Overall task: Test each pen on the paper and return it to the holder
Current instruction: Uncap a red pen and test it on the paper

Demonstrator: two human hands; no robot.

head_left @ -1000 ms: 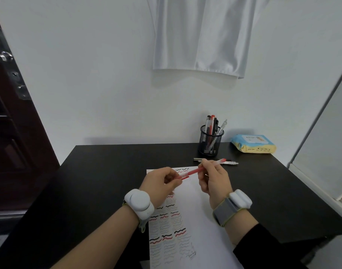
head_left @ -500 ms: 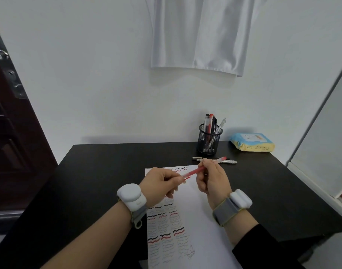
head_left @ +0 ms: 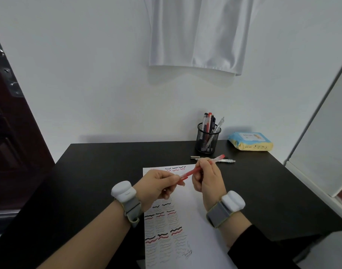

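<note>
While the right hand (head_left: pixel 208 178) grips the red pen (head_left: pixel 193 172) mid-barrel above the paper (head_left: pixel 193 220), the left hand (head_left: pixel 158 186) pinches its lower end; the mesh holder (head_left: pixel 207 141) stands beyond.

I see soft, even, dim-cool light; the hanging cloth (head_left: pixel 197 33) casts faint shadow toward six o'clock; edges bow at three and nine.

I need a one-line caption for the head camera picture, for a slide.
Both hands, left hand and right hand, hold a red pen above the paper; the mesh holder stands behind.
</note>
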